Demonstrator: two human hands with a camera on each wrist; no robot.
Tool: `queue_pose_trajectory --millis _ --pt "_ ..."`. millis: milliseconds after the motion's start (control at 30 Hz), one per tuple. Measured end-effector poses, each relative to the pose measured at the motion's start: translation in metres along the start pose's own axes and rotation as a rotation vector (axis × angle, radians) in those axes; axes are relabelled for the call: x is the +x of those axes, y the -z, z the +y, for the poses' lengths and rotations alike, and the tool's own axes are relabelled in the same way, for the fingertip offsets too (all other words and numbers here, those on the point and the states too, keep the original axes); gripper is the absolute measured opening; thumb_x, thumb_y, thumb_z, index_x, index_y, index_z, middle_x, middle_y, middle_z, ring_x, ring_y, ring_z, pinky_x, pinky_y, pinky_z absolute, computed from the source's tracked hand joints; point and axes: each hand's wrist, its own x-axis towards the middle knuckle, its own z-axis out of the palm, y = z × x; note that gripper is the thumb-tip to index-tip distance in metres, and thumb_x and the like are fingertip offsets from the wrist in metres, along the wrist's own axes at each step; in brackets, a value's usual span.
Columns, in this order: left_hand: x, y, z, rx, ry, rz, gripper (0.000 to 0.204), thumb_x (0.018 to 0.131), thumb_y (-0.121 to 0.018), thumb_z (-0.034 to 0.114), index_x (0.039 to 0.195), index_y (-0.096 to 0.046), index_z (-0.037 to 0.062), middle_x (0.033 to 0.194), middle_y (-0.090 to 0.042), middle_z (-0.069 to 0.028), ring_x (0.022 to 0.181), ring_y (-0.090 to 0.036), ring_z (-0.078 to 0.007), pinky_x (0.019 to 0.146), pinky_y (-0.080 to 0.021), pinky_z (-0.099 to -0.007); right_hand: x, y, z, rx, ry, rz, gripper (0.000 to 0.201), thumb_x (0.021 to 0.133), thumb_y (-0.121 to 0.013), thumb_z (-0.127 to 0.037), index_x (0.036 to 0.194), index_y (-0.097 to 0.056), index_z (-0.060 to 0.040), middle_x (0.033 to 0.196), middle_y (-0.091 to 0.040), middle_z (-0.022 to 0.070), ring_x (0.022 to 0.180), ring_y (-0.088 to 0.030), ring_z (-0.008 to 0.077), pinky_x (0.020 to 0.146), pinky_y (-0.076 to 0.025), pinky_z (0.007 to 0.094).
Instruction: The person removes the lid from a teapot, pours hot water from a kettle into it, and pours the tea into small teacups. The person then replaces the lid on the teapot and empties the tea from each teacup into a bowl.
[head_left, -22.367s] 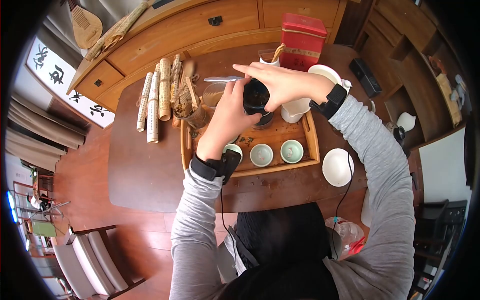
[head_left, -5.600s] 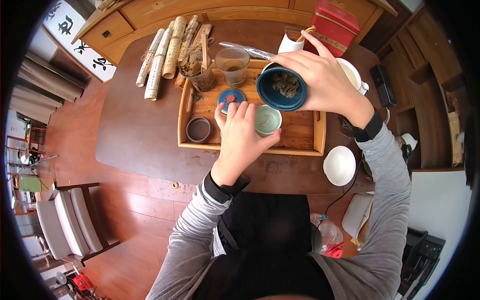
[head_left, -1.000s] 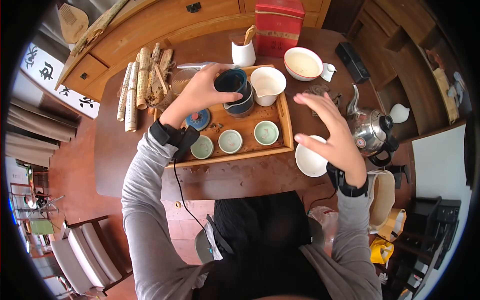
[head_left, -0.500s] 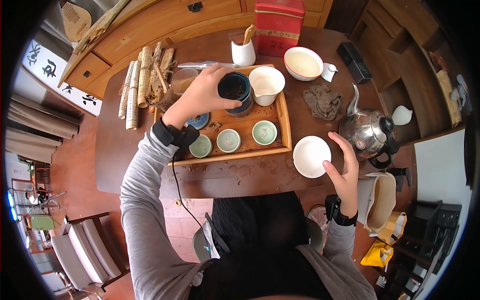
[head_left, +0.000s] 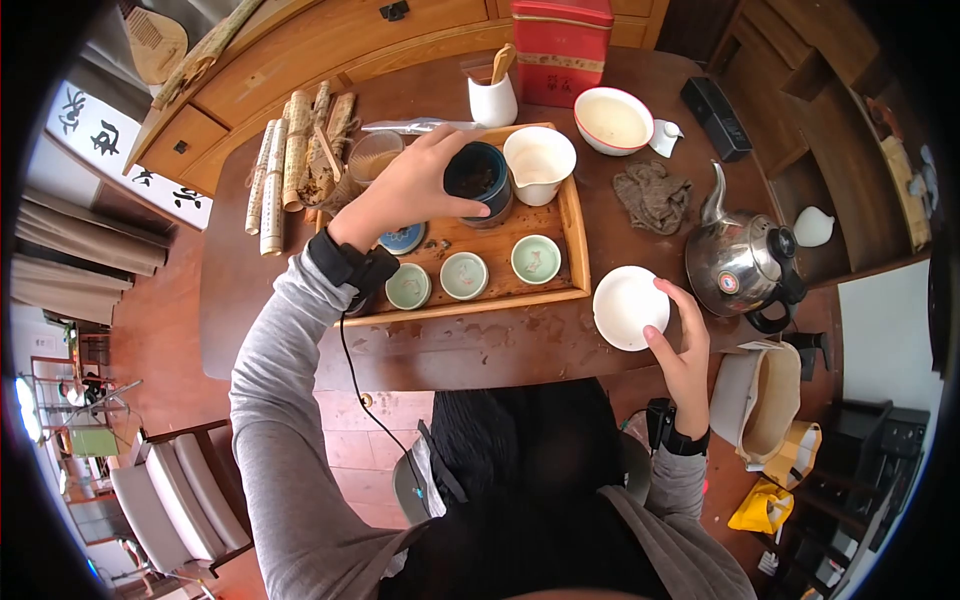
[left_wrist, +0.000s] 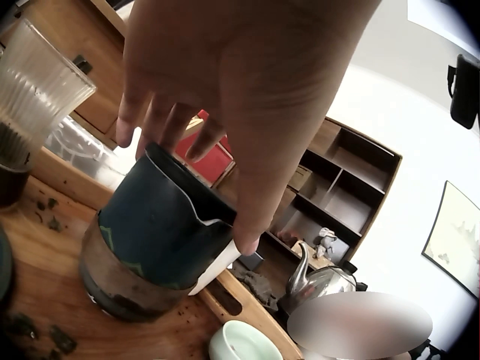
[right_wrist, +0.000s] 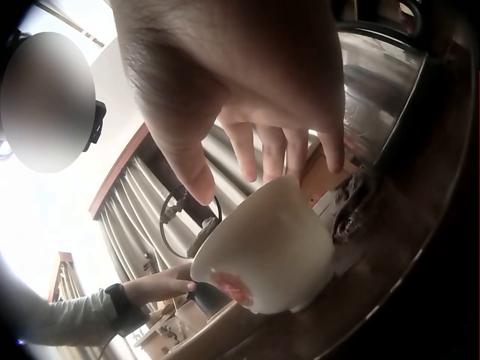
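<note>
Since a second earlier, the right hand [head_left: 685, 352] had moved to the white bowl [head_left: 624, 306], its fingers spread and unclenched; contact could not be told. That bowl sat on the brown table [head_left: 440, 362] beside the wooden tray [head_left: 500, 304], where the left hand [head_left: 402, 188] grasped the dark blue spouted cup [left_wrist: 161, 225] across its rim.

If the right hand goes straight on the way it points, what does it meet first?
Most likely the white bowl: the right hand points at it, thumb and fingertips at its rim in the head view, though whether they touch is unclear.
</note>
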Motion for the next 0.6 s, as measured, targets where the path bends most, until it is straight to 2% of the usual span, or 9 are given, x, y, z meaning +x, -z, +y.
queue_pose_trajectory --millis 100,267,467,600 --pt "0.000 -0.005 -0.002 0.015 -0.062 0.043 0.083 0.071 -0.088 0.028 0.141 -0.051 0.0041 0.126 -0.058 -0.0172 0.118 -0.059 -0.0344 0.101 -0.049 -0.0400 0.001 -0.002 -0.001 -0.021 0.016 0.024 0.053 0.084 -0.070 -0.005 0.135 -0.058 -0.0015 0.138 -0.059 0.0157 0.131 -0.054 0.0300 0.111 -0.040 0.0413" --pt "-0.001 -0.009 0.002 0.026 0.029 0.069 0.076 0.070 -0.087 0.027 0.134 -0.056 0.0014 0.121 -0.059 -0.0178 0.110 -0.063 -0.0338 0.095 -0.052 -0.0398 -0.001 -0.006 0.002 -0.008 0.019 0.025 0.053 0.084 -0.070 -0.005 0.135 -0.058 -0.0019 0.139 -0.059 0.0156 0.131 -0.054 0.0302 0.111 -0.040 0.0416" --pt "-0.005 -0.010 0.005 0.091 0.165 0.134 0.075 0.067 -0.088 0.029 0.130 -0.059 -0.0007 0.117 -0.061 -0.0191 0.108 -0.064 -0.0350 0.094 -0.053 -0.0404 -0.002 -0.007 0.001 -0.007 -0.006 0.031 0.052 0.083 -0.070 -0.004 0.135 -0.058 -0.0017 0.139 -0.059 0.0157 0.131 -0.054 0.0306 0.111 -0.040 0.0412" --pt "-0.009 -0.012 0.010 0.108 0.163 0.169 0.076 0.066 -0.089 0.030 0.129 -0.060 -0.0010 0.118 -0.061 -0.0197 0.107 -0.064 -0.0354 0.094 -0.053 -0.0406 -0.001 -0.006 0.002 -0.003 -0.015 0.030 0.053 0.083 -0.070 -0.004 0.135 -0.059 -0.0018 0.138 -0.059 0.0158 0.130 -0.054 0.0305 0.111 -0.040 0.0410"
